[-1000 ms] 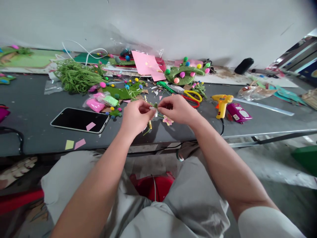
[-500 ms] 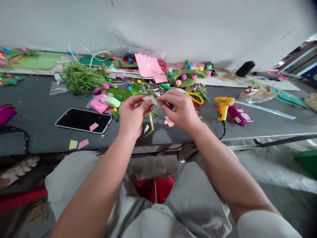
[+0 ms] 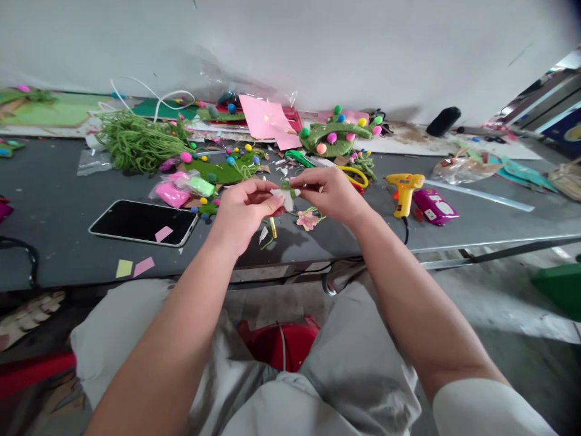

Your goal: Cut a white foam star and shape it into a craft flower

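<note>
Between my two hands is a small white piece [image 3: 287, 198] with a bit of green at its top. My left hand [image 3: 247, 212] pinches its left side between thumb and fingers. On the other side, my right hand [image 3: 333, 197] is closed with its fingertips at the piece's right edge and green part. Just below them on the table lie a pink flower [image 3: 308, 219], a thin yellow stick [image 3: 273, 226] and a small white scrap [image 3: 263, 235]. Scissors with yellow handles [image 3: 356, 177] lie partly hidden behind my right hand.
On the grey table [image 3: 236, 251] are a phone [image 3: 143, 222], green yarn [image 3: 140, 142], bagged pink clay [image 3: 171, 194], a green wreath with pompoms [image 3: 333, 139], a yellow glue gun [image 3: 403, 191] and a purple packet [image 3: 436, 207]. A pink sheet [image 3: 267, 121] lies at the back.
The white piece has turned, showing more of its shape and the green part. My right hand's fingertips have come up against it. The whole view has shifted slightly.
</note>
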Action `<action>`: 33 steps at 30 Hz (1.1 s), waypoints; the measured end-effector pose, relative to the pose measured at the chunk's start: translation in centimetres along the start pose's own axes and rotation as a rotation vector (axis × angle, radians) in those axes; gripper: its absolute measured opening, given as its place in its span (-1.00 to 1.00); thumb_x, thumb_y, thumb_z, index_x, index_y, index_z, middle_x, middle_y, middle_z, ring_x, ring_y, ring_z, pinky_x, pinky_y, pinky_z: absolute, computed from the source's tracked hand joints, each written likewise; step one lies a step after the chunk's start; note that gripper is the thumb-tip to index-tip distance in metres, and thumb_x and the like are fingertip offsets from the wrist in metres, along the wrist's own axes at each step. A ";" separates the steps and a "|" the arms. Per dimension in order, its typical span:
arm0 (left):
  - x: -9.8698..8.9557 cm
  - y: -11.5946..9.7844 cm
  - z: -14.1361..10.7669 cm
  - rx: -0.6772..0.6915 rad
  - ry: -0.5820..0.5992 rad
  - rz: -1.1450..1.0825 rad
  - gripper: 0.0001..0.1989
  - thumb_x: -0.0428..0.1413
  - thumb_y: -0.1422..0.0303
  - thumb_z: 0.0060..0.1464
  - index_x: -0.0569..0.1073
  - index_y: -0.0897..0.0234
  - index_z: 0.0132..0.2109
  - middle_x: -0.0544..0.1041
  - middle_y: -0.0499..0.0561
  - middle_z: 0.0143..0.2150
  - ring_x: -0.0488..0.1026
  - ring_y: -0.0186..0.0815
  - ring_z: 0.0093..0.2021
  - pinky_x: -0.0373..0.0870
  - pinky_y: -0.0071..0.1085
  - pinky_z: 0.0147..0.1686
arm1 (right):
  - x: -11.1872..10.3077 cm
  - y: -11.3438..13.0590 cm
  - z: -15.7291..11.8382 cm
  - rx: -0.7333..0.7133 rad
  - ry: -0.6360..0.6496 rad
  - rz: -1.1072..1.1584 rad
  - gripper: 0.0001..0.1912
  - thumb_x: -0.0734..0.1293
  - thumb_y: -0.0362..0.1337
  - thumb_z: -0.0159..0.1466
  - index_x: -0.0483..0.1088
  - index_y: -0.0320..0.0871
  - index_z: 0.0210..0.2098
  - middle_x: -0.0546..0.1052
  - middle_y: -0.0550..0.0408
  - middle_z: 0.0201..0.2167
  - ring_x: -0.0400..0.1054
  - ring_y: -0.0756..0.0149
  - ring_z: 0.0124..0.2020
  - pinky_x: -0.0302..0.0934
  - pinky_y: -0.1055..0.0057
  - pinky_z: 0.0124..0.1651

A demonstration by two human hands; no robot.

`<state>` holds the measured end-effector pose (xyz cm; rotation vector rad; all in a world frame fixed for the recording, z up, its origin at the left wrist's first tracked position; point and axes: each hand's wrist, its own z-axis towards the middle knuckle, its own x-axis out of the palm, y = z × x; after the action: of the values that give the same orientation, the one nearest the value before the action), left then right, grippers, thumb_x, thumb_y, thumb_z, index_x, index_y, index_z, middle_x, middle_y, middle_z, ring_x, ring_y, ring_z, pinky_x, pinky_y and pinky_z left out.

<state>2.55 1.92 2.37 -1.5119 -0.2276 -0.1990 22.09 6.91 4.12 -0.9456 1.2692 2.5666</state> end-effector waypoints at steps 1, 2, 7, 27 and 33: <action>-0.1 0.0 -0.1 0.005 0.011 0.071 -0.67 0.52 0.32 -0.21 0.61 0.30 -0.29 0.63 0.06 -0.40 0.59 -0.23 -0.40 0.57 -0.26 -0.26 | -0.2 0.0 0.0 -0.006 0.003 -0.038 -0.73 0.34 -0.45 0.21 0.69 -0.15 -0.22 0.69 0.06 -0.28 0.51 0.27 -0.28 0.28 0.36 -0.23; -0.1 0.1 -0.1 0.016 0.019 0.145 -0.67 0.52 0.30 -0.20 0.62 0.30 -0.29 0.64 0.07 -0.39 0.60 -0.21 -0.40 0.56 -0.26 -0.28 | -0.3 0.1 -0.1 -0.007 0.011 -0.080 -0.74 0.35 -0.44 0.22 0.69 -0.15 -0.23 0.69 0.06 -0.29 0.50 0.26 -0.29 0.27 0.36 -0.23; -0.3 0.6 -0.3 0.111 0.011 0.478 -0.73 0.47 0.25 -0.11 0.61 0.26 -0.32 0.64 0.07 -0.43 0.57 -0.21 -0.44 0.46 -0.34 -0.41 | -0.4 1.3 -0.4 0.048 0.051 -0.276 -0.85 0.38 -0.41 0.19 0.64 -0.18 -0.39 0.62 0.08 -0.47 0.37 0.34 -0.45 0.16 0.36 -0.34; 0.5 0.6 0.6 0.142 -0.269 -0.110 -0.79 0.44 0.44 -0.16 0.59 0.27 -0.33 0.62 -0.05 -0.41 0.60 -0.32 -0.37 0.62 -0.32 -0.20 | 1.4 2.8 -0.8 -0.124 -0.062 -0.251 -0.76 0.27 -0.45 0.33 0.61 -0.20 -0.21 0.52 0.05 -0.34 0.34 0.32 -0.33 0.18 0.38 -0.24; 0.2 0.6 0.8 0.083 -0.217 -0.197 -0.73 0.47 0.41 -0.20 0.59 0.23 -0.31 0.62 -0.07 -0.37 0.57 -0.35 -0.34 0.59 -0.33 -0.14 | 1.6 2.0 -0.5 -0.062 -0.095 -0.092 -0.78 0.31 -0.41 0.30 0.63 -0.20 -0.23 0.60 0.06 -0.33 0.35 0.36 -0.37 0.24 0.39 -0.23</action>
<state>2.93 2.78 1.90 -1.4281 -0.5532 -0.1799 20.30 5.04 4.32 -0.8607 1.1018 2.5604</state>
